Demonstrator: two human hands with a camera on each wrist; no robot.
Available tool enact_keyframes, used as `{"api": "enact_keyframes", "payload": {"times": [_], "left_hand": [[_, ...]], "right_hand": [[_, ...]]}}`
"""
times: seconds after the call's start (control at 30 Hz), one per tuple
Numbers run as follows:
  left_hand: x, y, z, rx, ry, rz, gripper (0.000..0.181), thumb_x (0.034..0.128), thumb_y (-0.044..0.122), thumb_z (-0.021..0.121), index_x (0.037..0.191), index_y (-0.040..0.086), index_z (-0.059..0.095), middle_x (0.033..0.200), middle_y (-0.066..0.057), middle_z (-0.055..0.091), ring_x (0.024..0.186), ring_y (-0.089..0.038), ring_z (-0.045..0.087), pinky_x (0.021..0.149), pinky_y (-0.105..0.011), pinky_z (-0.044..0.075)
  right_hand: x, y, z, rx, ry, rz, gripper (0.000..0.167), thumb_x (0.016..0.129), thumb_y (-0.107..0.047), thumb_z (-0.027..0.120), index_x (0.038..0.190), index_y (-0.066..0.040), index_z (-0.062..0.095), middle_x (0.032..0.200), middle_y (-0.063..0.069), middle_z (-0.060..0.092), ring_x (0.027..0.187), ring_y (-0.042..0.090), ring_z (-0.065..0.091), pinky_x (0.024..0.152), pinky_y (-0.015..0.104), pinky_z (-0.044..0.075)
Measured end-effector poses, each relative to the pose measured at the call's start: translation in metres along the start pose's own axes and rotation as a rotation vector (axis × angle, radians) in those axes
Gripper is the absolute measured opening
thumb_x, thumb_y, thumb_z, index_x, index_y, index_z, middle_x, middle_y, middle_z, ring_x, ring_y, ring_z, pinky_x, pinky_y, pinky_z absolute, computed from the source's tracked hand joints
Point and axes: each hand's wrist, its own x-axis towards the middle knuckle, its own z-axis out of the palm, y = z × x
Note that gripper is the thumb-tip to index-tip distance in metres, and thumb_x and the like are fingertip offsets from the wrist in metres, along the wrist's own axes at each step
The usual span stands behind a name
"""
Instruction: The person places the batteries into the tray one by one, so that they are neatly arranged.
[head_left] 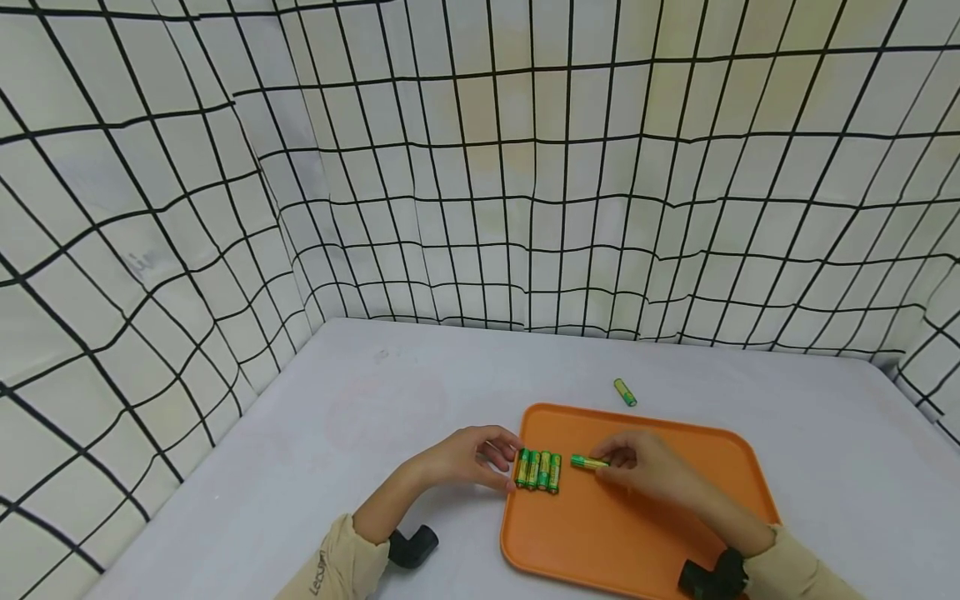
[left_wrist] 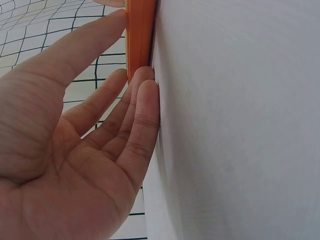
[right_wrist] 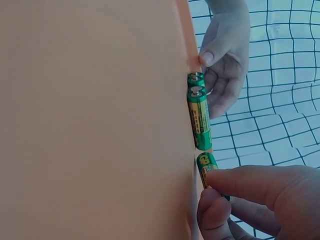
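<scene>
Several green-and-yellow batteries [head_left: 537, 471] stand side by side in a row at the left edge of an orange tray [head_left: 637, 542]. My right hand [head_left: 648, 467] pinches one more battery [right_wrist: 204, 162] between thumb and fingers, just right of the row. It lies crosswise to the others, with a small gap between. My left hand [head_left: 476, 457] is at the tray's left rim, its fingers loosely bent and its thumb near the leftmost battery. In the left wrist view, the fingertips [left_wrist: 146, 95] meet the tray's outer side and nothing is gripped.
A loose battery [head_left: 625, 392] lies on the white table [head_left: 450, 367] beyond the tray's far rim. White walls with a black grid [head_left: 495, 167] rise behind the table and at both sides. Black wrist devices [head_left: 412, 547] are at both sleeves.
</scene>
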Motion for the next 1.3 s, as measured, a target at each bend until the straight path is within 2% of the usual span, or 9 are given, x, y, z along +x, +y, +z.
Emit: {"api": "enact_keyframes", "payload": {"times": [0.23,0.53,0.8,1.3], "left_hand": [[-0.0002,0.0005,0.0003,0.002,0.001,-0.004,0.048,0.0812,0.008,0.079,0.125,0.001,0.06,0.108,-0.008,0.062,0.096,-0.018,0.061,0.079,-0.02,0.05],[-0.001,0.0017,-0.0011,-0.006,-0.002,0.005,0.049,0.0812,0.008,0.079,0.125,0.0,0.059,0.109,-0.01,0.061,0.097,-0.017,0.061,0.079,-0.018,0.049],[0.0001,0.0004,0.0002,0.003,-0.001,-0.007,0.048,0.0809,0.008,0.079,0.125,0.001,0.06,0.107,-0.008,0.062,0.096,-0.017,0.061,0.079,-0.018,0.049],[-0.0006,0.0017,-0.0001,-0.006,-0.003,-0.005,0.048,0.0807,0.008,0.079,0.124,0.0,0.06,0.108,-0.009,0.062,0.097,-0.019,0.061,0.079,-0.019,0.049]], "right_hand": [[0.0016,-0.0014,0.0038,0.027,-0.009,0.024,0.021,0.087,-0.011,0.073,0.104,0.001,0.07,0.088,0.003,0.063,0.075,0.013,0.056,0.062,0.023,0.048],[0.0062,-0.0014,0.0074,0.021,-0.017,-0.02,0.019,0.088,-0.012,0.072,0.102,0.001,0.069,0.088,0.002,0.064,0.075,0.009,0.056,0.063,0.022,0.049],[0.0063,-0.0005,0.0093,0.068,-0.041,-0.013,0.02,0.089,-0.012,0.071,0.102,0.003,0.068,0.085,0.003,0.061,0.072,0.01,0.055,0.06,0.022,0.048],[0.0075,-0.0028,0.0107,0.096,-0.044,0.019,0.023,0.086,-0.01,0.074,0.102,0.005,0.067,0.084,0.004,0.058,0.072,0.015,0.054,0.057,0.023,0.048]]}}
